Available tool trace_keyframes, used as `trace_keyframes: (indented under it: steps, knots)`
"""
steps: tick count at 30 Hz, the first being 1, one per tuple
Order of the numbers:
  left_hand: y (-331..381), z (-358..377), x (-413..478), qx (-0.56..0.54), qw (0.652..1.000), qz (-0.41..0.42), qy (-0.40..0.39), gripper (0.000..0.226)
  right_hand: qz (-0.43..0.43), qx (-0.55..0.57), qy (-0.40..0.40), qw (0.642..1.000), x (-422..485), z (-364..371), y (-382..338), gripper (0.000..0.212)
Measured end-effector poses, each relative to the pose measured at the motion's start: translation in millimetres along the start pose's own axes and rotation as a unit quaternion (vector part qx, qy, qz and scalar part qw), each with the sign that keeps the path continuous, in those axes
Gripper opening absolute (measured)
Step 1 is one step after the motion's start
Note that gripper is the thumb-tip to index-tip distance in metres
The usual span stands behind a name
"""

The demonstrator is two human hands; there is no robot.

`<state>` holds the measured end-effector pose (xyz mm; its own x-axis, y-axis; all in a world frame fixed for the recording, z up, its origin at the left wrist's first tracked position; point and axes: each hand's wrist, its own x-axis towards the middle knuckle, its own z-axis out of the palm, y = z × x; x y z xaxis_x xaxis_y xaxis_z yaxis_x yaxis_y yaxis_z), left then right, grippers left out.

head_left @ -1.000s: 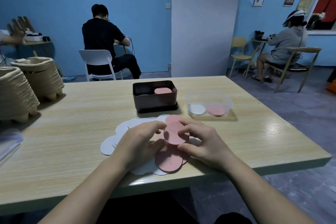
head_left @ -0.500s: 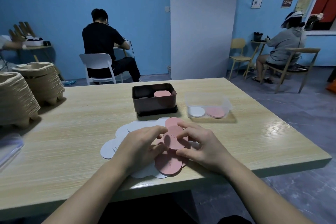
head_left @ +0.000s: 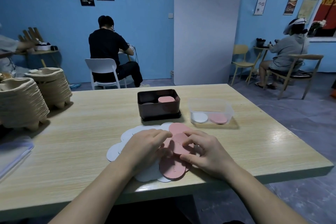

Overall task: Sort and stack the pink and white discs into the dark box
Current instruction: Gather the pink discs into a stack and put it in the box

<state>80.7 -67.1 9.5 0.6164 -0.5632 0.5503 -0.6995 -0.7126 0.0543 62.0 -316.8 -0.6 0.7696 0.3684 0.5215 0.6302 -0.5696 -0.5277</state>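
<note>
Task at an early stage: one pink stack [head_left: 166, 99] sits in the dark box [head_left: 158, 110] mid-desk [head_left: 81, 132], most pink and white discs [head_left: 113, 152] lie loose by the near edge, the right hand [head_left: 205, 152] pinches the top pink disc [head_left: 179, 144], and the left hand [head_left: 145, 148] is bent over the pile, grasp indeterminate.

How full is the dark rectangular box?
Partly full: a stack of pink round discs sits near the rim in the dark rectangular box, right side; left side cannot tell.
</note>
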Motion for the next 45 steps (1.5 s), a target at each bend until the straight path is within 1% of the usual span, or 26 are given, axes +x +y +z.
trace_keyframes:
  steps: [4, 7, 9, 11, 13, 15, 23, 30, 35, 39, 42, 45]
  knots:
    - [-4.5, -4.4, 1.2, 0.016, 1.0, 0.007, -0.014, 0.031, 0.028, 0.012, 0.007, 1.0, -5.6, -2.9, -1.3, 0.033]
    - [-2.1, -8.6, -7.0, -0.033, 0.998, -0.025, -0.037, 0.027, 0.039, 0.027, 0.009, 0.999, -11.5, -6.1, 1.3, 0.033]
    - [3.8, -12.1, -15.6, -0.071, 0.994, -0.041, -0.067, 0.04, 0.047, 0.037, 0.009, 0.998, -13.5, -6.6, 3.7, 0.032]
    - [10.8, -14.5, -23.5, -0.093, 0.991, -0.028, -0.092, 0.053, 0.049, 0.041, 0.008, 0.998, -13.5, -5.8, 3.5, 0.032]
    - [14.5, -14.8, -27.7, -0.107, 0.989, -0.03, -0.1, 0.064, 0.047, 0.036, 0.007, 0.998, -13.3, -4.4, 1.6, 0.033]
    - [16.0, -15.0, -28.1, -0.114, 0.989, -0.034, -0.092, 0.069, 0.047, 0.032, 0.006, 0.998, -13.7, -4.2, 0.2, 0.033]
    - [20.2, -18.3, -29.9, -0.131, 0.985, -0.069, -0.083, 0.056, 0.071, 0.038, 0.01, 0.997, -14.7, -5.1, 0.9, 0.033]
    - [19.2, -16.5, -33.4, -0.143, 0.982, -0.101, -0.075, 0.057, 0.087, 0.061, 0.02, 0.994, -15.9, -6.3, 3.1, 0.026]
    - [15.1, -12.7, -34.5, -0.158, 0.98, -0.106, -0.051, 0.053, 0.099, 0.073, 0.044, 0.991, -15.0, -4.8, 5.7, 0.029]
    - [14.7, -11.3, -34.5, -0.152, 0.982, -0.102, -0.04, 0.052, 0.097, 0.05, 0.04, 0.993, -13.9, -3.7, 9.3, 0.029]
    - [14.9, -11.2, -33.5, -0.141, 0.986, -0.092, -0.007, 0.048, 0.091, 0.031, 0.03, 0.995, -13.6, -3.0, 10.5, 0.031]
    - [15.6, -10.7, -29.3, -0.129, 0.988, -0.076, 0.036, 0.044, 0.083, 0.038, 0.018, 0.996, -13.8, -1.5, 10.7, 0.036]
